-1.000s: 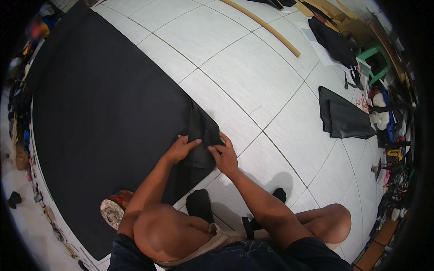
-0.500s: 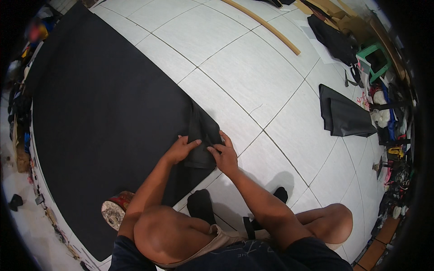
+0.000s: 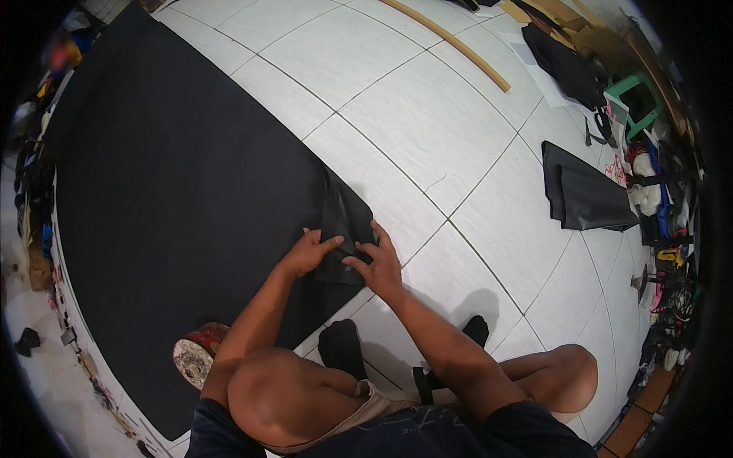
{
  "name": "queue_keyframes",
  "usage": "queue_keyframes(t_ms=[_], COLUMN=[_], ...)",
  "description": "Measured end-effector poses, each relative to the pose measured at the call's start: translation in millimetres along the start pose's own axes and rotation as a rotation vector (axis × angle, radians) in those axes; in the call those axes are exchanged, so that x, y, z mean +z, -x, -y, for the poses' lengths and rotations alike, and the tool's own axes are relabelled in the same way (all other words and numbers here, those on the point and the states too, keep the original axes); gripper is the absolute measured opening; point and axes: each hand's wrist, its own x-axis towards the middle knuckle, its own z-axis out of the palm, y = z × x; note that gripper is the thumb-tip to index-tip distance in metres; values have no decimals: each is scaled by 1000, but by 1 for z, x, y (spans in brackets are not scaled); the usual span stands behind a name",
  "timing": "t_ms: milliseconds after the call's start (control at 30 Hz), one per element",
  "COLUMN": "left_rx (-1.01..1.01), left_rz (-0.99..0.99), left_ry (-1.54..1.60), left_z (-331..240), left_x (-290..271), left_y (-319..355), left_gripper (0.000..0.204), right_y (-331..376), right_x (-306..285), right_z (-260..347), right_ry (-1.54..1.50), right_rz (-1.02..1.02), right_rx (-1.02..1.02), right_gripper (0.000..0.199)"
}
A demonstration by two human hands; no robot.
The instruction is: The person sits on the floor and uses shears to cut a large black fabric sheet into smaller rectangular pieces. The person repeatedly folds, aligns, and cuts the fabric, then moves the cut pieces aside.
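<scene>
Head view, from the left: a large black sheet [image 3: 175, 191] lies spread over the white tiled floor [image 3: 420, 145], and a red cylinder [image 3: 197, 357] with a worn, pale end rests on it beside our left forearm. We could let that cylinder steady the sheet, provided our arm does not knock it.

Next comes our left hand [image 3: 309, 253], its thumb laid over the turned-up flap [image 3: 340, 214] at the sheet's near right corner. The other fingers bend at the flap's left side; we cannot tell whether they pinch it from behind. Handled well, the thumb presses flat and evenly, so that the loose material does not ripple or slip.

Our right hand [image 3: 382, 267] is at the flap's outer side, with thumb and forefinger spread apart over it and another finger at its outer edge. Whether those outer fingers grip is hidden from us. Here we should work in small, light moves, smoothing away from the left thumb and feeling for creases, since black on black hides them.

Farther right, beyond a curved tan strip [image 3: 458, 46], a folded black piece [image 3: 592, 198] lies well apart, near a green stool [image 3: 640, 103].
</scene>
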Motion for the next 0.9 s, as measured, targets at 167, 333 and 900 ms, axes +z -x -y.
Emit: queue_keyframes(t_ms=[167,333,900], left_rx=[-20,-22,-51], left_rz=[-25,-67,-44], left_ry=[33,1,-35], left_z=[10,9,2], left_x=[-5,0,-1], left_y=[0,-2,-4], left_gripper=[42,43,48], right_y=[-3,-4,-3], right_x=[2,1,-3], right_z=[-4,0,-11], right_ry=[-141,-102,-167], right_rz=[35,-214,-163], right_rx=[64,78,86], right_gripper=[33,44,32])
